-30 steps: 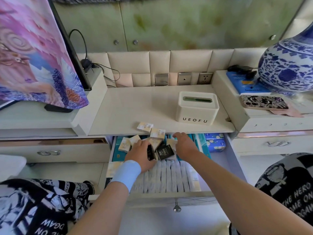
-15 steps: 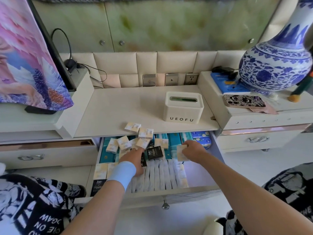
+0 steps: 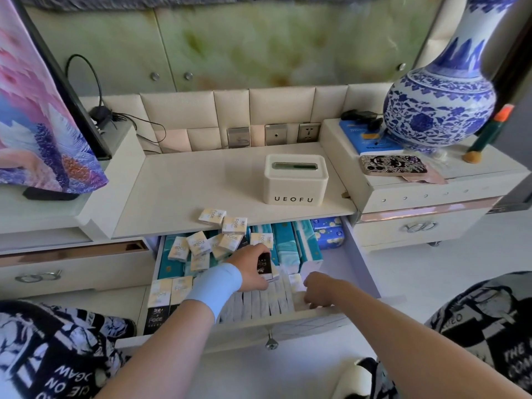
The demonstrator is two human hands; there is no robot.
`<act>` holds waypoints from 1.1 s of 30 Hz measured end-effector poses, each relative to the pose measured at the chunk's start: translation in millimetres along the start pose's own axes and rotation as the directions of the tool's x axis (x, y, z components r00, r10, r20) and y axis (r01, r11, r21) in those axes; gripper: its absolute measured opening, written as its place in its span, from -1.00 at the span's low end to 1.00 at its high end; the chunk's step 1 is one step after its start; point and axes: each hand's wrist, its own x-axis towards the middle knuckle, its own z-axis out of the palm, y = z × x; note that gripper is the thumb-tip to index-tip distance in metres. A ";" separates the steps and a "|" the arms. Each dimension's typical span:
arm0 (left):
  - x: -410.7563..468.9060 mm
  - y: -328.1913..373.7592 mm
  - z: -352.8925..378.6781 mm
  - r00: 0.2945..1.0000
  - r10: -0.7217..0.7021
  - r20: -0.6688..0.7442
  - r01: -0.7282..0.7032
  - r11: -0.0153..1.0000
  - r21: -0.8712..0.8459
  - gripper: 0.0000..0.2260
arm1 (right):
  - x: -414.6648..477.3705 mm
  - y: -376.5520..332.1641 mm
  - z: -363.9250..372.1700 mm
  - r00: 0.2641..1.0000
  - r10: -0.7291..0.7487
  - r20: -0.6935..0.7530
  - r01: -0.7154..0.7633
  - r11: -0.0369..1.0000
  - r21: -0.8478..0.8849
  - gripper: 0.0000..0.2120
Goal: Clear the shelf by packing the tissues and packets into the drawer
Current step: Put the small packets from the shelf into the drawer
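Observation:
The open drawer (image 3: 361, 254) under the shelf (image 3: 201, 185) holds teal tissue packs (image 3: 283, 243), a row of white packets (image 3: 259, 303) and several small cream "Face" packets (image 3: 198, 243). Two cream packets (image 3: 211, 216) lie at the shelf's front edge, one of them (image 3: 234, 225) overhanging it. My left hand (image 3: 252, 269), with a blue wristband, is closed around a black packet (image 3: 264, 266) over the drawer's middle. My right hand (image 3: 318, 289) presses a cream packet (image 3: 296, 280) down at the right end of the white row.
A white UEOFU tissue box (image 3: 295, 180) stands on the shelf's right part. A blue-and-white vase (image 3: 440, 105), a phone (image 3: 393, 165) and a blue box sit on the right cabinet. A screen with cables stands at the left. Wall sockets (image 3: 309, 132) line the back.
My right hand has carried its cream packet from the drawer's middle right down to the front right of the white row. My left hand has closed on the black packet.

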 end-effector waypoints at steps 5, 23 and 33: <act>13.7 12.9 18.0 0.989 0.100 -0.112 -0.107 0.993 -0.056 -0.36 | -10.3 7.7 -36.7 0.998 -0.067 0.006 0.049 0.781 0.623 -0.69; 47.2 11.5 46.7 0.986 0.102 -0.128 -0.099 0.995 0.030 -0.24 | 27.7 25.1 -7.4 0.936 0.066 -0.345 0.090 0.904 0.418 -0.73; 58.0 4.8 48.0 0.975 0.115 -0.189 -0.113 0.993 0.022 -0.26 | 46.8 7.9 3.3 0.854 0.274 -0.443 -0.006 0.856 0.517 -0.85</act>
